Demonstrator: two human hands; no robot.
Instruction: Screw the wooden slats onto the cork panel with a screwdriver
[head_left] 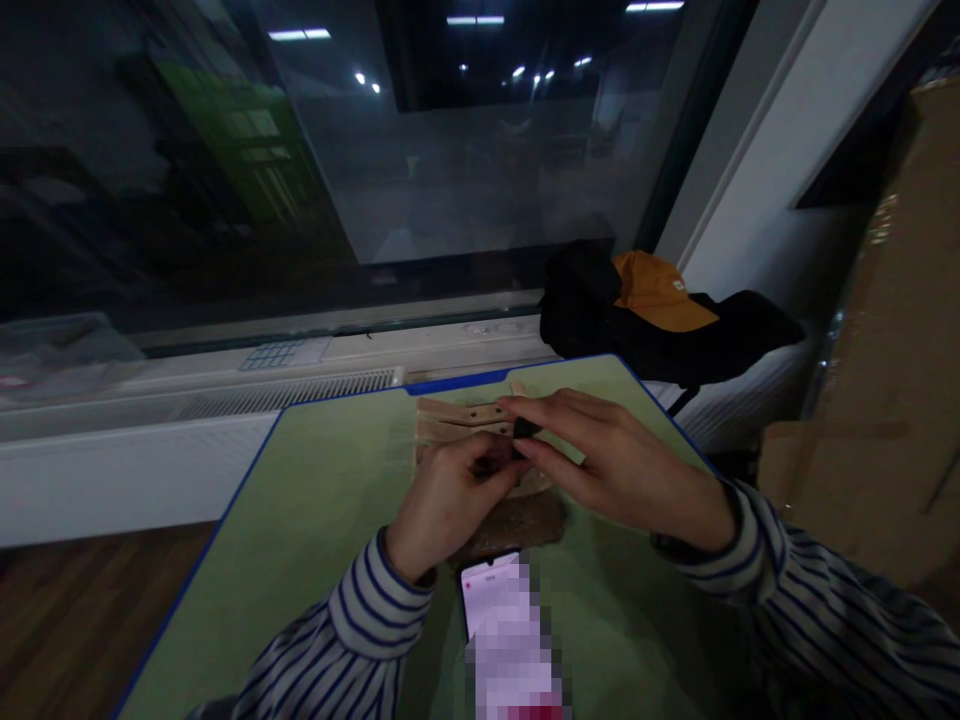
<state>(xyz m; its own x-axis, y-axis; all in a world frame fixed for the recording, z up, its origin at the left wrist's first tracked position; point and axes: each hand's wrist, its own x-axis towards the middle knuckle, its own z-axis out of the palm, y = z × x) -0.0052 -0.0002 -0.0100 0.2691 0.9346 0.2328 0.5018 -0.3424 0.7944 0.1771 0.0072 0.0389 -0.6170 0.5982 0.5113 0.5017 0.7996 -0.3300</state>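
Observation:
A pale, tan strip-like piece with a row of dark holes (448,412) lies on the green tabletop, partly covered by both hands. My right hand (615,455) reaches in from the right, its thumb and fingers pinched around a small black piece (525,430) whose kind I cannot make out. Just to the left, my left hand (454,495) is closed with thumb and index finger together over the tan piece; whatever it grips is hidden. A brown block (517,525) sits directly in front of the hands. Below it lies a lit phone (499,610).
The green table (322,530) has a blue edge. Beyond it are a white radiator (300,395) and a windowsill under a dark window. An orange cap (660,290) rests on black fabric (592,320) at the back right. A large cardboard sheet (892,330) stands at right.

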